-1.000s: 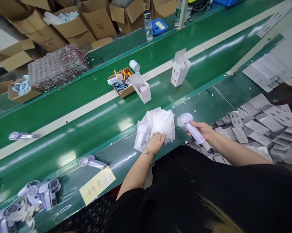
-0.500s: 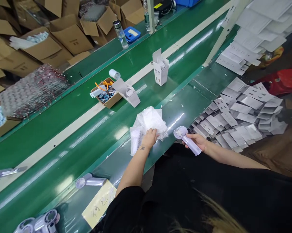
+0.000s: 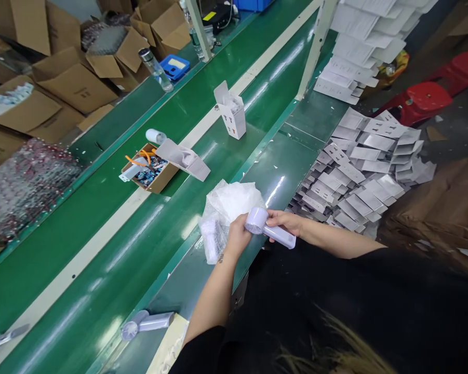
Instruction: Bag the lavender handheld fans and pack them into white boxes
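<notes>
A pale lavender handheld fan [image 3: 281,237] is in front of me, its round head to the left and its handle slanting down to the right. My right hand [image 3: 286,223] is closed around the fan near the neck. At the fan's head, my left hand [image 3: 238,236] is closed against its left side, with its fingertips partly hidden. Just beyond both hands lies a pile of clear and white plastic bags [image 3: 237,200] on the green bench. A bagged fan [image 3: 209,240] rests at the left of this pile.
Another fan [image 3: 151,322] lies beside a yellow paper [image 3: 171,345]. Across the belt [image 3: 112,259] are an open white box [image 3: 234,117], a tilted white box [image 3: 187,161] and a carton of small parts [image 3: 156,171]. White boxes [image 3: 350,192] are heaped on the right.
My right hand has brought the fan left, and its head has turned over. My left hand has left the bag pile and meets the fan's head. The view has shifted right.
</notes>
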A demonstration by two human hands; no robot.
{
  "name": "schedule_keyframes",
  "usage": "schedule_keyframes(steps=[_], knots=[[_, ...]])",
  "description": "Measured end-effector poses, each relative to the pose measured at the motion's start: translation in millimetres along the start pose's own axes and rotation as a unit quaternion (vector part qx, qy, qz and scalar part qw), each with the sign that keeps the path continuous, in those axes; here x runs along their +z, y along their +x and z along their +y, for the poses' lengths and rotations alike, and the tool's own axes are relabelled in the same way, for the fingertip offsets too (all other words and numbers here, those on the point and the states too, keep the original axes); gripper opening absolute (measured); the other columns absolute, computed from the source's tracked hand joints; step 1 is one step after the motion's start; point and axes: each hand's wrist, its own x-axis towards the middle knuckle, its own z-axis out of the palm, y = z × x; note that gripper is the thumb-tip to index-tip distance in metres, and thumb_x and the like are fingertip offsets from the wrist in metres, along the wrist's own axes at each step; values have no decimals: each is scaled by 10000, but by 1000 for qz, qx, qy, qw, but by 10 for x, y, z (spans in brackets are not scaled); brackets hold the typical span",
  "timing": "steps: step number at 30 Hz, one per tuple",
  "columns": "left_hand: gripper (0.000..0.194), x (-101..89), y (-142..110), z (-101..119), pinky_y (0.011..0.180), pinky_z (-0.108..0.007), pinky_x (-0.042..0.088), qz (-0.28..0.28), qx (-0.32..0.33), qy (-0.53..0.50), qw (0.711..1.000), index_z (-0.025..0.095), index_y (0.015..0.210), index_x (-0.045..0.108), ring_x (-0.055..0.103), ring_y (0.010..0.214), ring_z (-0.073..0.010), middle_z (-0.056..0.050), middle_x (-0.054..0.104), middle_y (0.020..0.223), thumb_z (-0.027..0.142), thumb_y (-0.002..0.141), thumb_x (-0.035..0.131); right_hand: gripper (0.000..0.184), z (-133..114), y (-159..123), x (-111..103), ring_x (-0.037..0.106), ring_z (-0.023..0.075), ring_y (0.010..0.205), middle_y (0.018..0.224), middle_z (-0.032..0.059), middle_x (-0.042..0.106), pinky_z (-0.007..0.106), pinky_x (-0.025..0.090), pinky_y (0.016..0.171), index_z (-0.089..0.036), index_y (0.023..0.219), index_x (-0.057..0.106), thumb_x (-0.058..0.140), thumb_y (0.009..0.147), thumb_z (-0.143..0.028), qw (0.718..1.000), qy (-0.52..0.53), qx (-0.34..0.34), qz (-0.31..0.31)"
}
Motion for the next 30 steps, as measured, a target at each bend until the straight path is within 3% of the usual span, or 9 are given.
schedule_keyframes(steps=[4, 8, 13, 17, 19, 22, 26, 28, 30], knots=[[211, -37, -76, 101, 602, -265, 467, 116, -80, -109, 984, 169, 852, 614, 570, 613, -143, -12, 603, 674, 294, 870, 445, 394, -109, -51, -2, 648, 167, 653, 775, 27, 645, 305, 586, 529, -152, 916, 546, 790, 617, -232, 993, -54, 6, 109], [151, 50, -138, 317, 680, -284, 455, 178, 80, -25, 981, 181, 818, 600, 563, 714, -152, -29, 602, 732, 248, 874, 478, 366, -39, -285, -19, 640, 157, 593, 732, 21, 653, 302, 572, 506, -146, 862, 554, 796, 627, -286, 985, -65, -4, 163], [126, 102, -20, 548, 629, -284, 429, 231, 194, 57, 952, 171, 888, 599, 533, 669, -156, -45, 583, 717, 165, 874, 474, 393, 0, -466, 75, 639, 111, 666, 794, -9, 666, 222, 533, 615, -165, 913, 569, 805, 615, -266, 967, -65, -101, 223], [196, 78, 18, 565, 592, -299, 401, 191, 343, 162, 905, 158, 968, 621, 512, 619, -172, -27, 498, 602, 95, 818, 512, 386, -170, -568, 87, 627, 108, 716, 816, -5, 670, 209, 500, 667, -164, 941, 606, 793, 612, -239, 966, -69, -108, 224], [228, 129, -19, 583, 579, -295, 402, 149, 370, 187, 898, 151, 1005, 615, 517, 600, -169, -22, 486, 587, 83, 811, 516, 345, -258, -593, 55, 614, 121, 680, 794, 0, 666, 232, 498, 635, -162, 899, 616, 780, 612, -258, 956, -57, -115, 262], [186, 297, 1, 726, 599, -284, 432, 106, 324, 139, 930, 140, 997, 601, 543, 622, -161, -43, 548, 637, 108, 845, 499, 297, -297, -583, -8, 564, 110, 594, 706, -22, 626, 227, 464, 550, -178, 803, 574, 776, 598, -254, 917, -45, -138, 371], [149, 474, 286, 1052, 689, -275, 470, 10, 168, -70, 983, 168, 919, 619, 593, 753, -157, -65, 639, 800, 210, 882, 480, 286, -252, -733, -129, 498, 120, 520, 591, -33, 528, 234, 397, 461, -205, 706, 473, 683, 704, -399, 906, -55, -42, 417], [156, 521, 435, 1186, 635, -252, 462, -71, 57, -182, 979, 172, 880, 634, 583, 688, -137, -39, 641, 772, 276, 860, 520, 300, -293, -981, -232, 484, 124, 539, 600, -17, 521, 240, 387, 473, -199, 676, 492, 627, 744, -459, 900, -173, -12, 399], [186, 579, 533, 1281, 530, -217, 411, -150, -57, -262, 952, 158, 840, 639, 516, 550, -100, 0, 597, 648, 329, 820, 568, 317, -388, -1311, -344, 492, 125, 595, 675, 7, 545, 248, 415, 528, -184, 647, 530, 628, 743, -470, 869, -323, -29, 374]])
